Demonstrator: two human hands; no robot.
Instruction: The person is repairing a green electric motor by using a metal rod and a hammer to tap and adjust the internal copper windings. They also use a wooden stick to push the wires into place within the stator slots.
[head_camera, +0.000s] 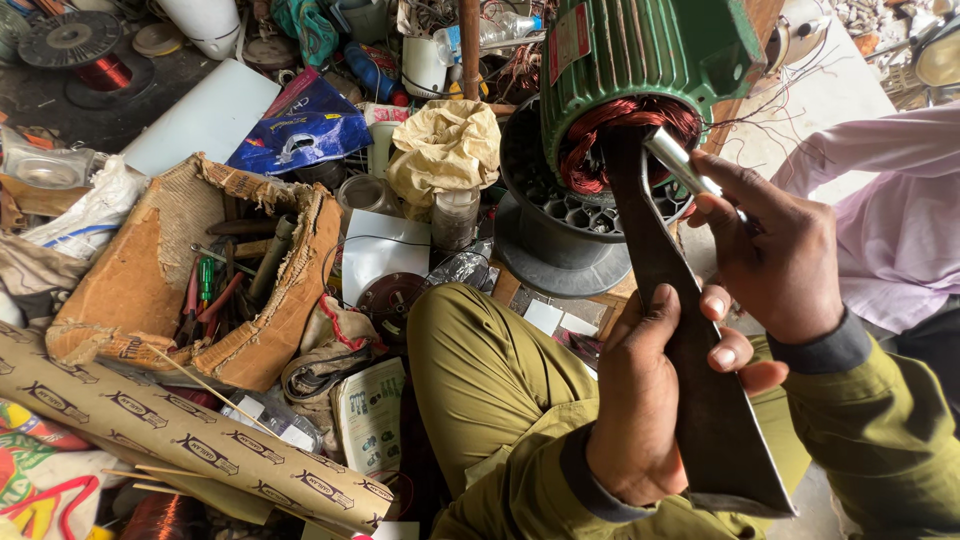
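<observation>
My left hand (640, 400) grips a long dark flat metal bar (690, 400) whose narrow upper end rests against the copper windings (600, 135) of a green motor stator (640, 55). My right hand (775, 250) holds a shiny metal rod (675, 160) whose tip lies against the bar's top, just at the windings. The stator stands on a dark round plastic spool (560, 240) in front of my bent knee in olive trousers (490, 370).
A torn cardboard box (130, 280) with screwdrivers and pliers sits at the left, a printed paper roll (180, 430) below it. A crumpled tan cloth (445, 150), jars and a blue bag (300, 130) lie behind. Another person's pink sleeve (900, 220) is at the right.
</observation>
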